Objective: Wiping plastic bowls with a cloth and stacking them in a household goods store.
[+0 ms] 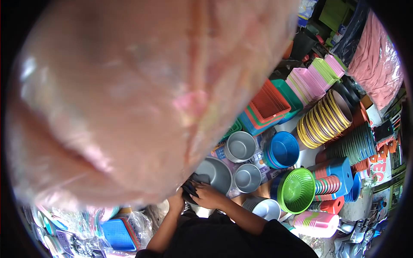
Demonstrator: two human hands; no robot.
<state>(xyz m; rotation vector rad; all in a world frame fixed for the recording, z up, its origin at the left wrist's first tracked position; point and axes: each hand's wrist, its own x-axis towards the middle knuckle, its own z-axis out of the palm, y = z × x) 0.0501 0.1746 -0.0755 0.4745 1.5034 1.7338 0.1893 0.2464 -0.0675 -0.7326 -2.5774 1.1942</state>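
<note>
A large grey basin [223,174] is in front of my body, its left side covered by a blurred hanging bundle. At its near edge my right hand [208,195] grips a dark cloth [189,189], fingers bent over it. My left hand [176,200] is at the left of the cloth, beside the basin's near rim. Its fingertips are partly hidden, so I cannot tell whether it grips the rim or the cloth. Two smaller grey pots, one farther [241,146] and one nearer [247,178], stand just right of the basin.
A plastic-wrapped pinkish bundle [129,96] hangs close to the camera, blocking the upper left. To the right are blue basins [284,150], a green basket [297,190], stacked yellow-rimmed buckets [322,121] and red trays [269,100]. Blue trays [117,234] lie at lower left.
</note>
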